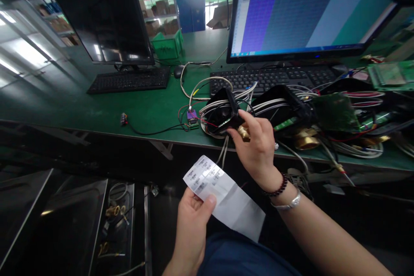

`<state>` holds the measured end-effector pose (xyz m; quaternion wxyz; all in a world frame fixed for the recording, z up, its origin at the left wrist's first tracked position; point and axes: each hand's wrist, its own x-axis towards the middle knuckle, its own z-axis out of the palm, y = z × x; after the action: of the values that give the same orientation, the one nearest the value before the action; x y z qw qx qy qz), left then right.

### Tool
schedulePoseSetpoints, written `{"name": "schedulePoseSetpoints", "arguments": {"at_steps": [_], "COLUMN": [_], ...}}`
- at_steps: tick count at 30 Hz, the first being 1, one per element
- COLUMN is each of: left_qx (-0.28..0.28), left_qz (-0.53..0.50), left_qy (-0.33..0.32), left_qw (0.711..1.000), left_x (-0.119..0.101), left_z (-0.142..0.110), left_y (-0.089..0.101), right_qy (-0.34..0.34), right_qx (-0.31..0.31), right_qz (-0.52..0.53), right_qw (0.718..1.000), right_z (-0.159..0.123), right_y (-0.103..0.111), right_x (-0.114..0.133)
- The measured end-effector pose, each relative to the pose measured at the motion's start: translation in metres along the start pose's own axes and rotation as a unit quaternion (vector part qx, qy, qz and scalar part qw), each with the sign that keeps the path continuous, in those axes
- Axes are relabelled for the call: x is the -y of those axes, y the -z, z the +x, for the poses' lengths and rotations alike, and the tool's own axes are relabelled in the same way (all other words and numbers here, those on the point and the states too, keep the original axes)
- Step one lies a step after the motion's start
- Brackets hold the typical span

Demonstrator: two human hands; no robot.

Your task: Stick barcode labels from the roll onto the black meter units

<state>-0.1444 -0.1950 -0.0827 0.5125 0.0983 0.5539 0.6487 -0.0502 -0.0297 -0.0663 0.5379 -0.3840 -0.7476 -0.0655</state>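
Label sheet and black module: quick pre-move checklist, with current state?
1. Label sheet gripped: ok, left hand pinches its lower left edge under the thumb.
2. Labels face up: ok, print shows; text too small to read.
3. Black module held: ok, right hand grips it at the bench edge.
4. Brass fitting in view: ok, beside the right fingers.
5. Cables free of snags: cannot tell, they bunch around the module.
6. Monitor on: ok, a grid window shows.
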Motion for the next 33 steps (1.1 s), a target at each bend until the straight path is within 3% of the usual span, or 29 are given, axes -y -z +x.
{"name": "schedulePoseSetpoints", "arguments": {"at_steps": [2,3,4,7,8,9,14,20,26,30,33], "left_qx": [0.004,0.01,0.02,0.072,0.091,0.107,0.119,0.074,0.05,0.044,0.044], "left_qz": [0.013,0.018,0.022,0.023,0.025,0.027,0.058,0.037,-0.014,-0.01,-0.005], "left_qy": [-0.012,-0.019,-0.025,-0.025,-0.02,-0.014,0.003,0.044,0.082,0.081,0.08], "left_qw": [1.0,1.0,0.999,0.997,0.995,0.994,0.991,0.996,0.995,0.996,0.996], "left_x": [-0.003,-0.004,-0.005,-0.006,-0.007,-0.006,-0.002,0.001,0.002,0.004,0.005], "left_z": [-0.002,-0.002,-0.003,-0.003,-0.003,-0.002,0.001,-0.001,-0.005,-0.006,-0.006], "left_y": [-0.003,-0.005,-0.006,-0.012,-0.014,-0.016,-0.03,-0.054,-0.066,-0.068,-0.069], "right_qy": [-0.067,-0.107,-0.149,-0.237,-0.247,-0.248,-0.212,-0.197,-0.155,-0.11,-0.12], "right_qx": [0.028,0.076,0.145,0.349,0.377,0.384,0.342,0.327,0.257,0.233,0.246], "right_qz": [0.103,0.167,0.232,0.379,0.403,0.413,0.368,0.325,0.31,0.323,0.314], "right_qw": [0.992,0.977,0.95,0.824,0.797,0.788,0.838,0.865,0.902,0.911,0.909], "right_z": [-0.002,-0.003,-0.005,-0.012,-0.014,-0.015,-0.022,-0.028,-0.036,-0.04,-0.038], "right_y": [0.014,0.024,0.034,0.063,0.07,0.076,0.09,0.102,0.108,0.108,0.111], "right_x": [0.002,0.004,0.006,0.009,0.009,0.008,0.001,-0.005,-0.01,-0.011,-0.008]}}
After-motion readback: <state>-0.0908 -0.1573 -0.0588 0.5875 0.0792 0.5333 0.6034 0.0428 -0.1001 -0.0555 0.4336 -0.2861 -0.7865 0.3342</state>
